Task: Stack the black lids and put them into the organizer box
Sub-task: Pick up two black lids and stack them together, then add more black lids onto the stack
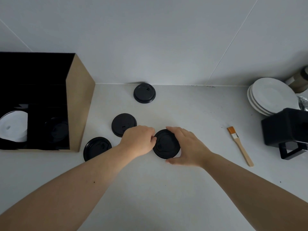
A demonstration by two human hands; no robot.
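Note:
Several black round lids lie on the pale counter. One lid (166, 144) sits in the middle, gripped from both sides: my left hand (139, 141) pinches its left rim and my right hand (186, 145) curls around its right rim. Three more lids lie loose: one at the back near the wall (144, 93), one just behind my left hand (123, 123), one at the front left (96, 148). The organizer box (80, 104), brown card outside and black inside, stands at the left. A black lid (57, 130) rests in one of its compartments, white lids (14, 127) in another.
A stack of white plates (273, 95) sits at the back right. A black box-shaped device (286, 129) stands at the right edge. A wooden brush with orange bristles (240, 145) lies right of my right hand. The tiled wall rises behind the counter.

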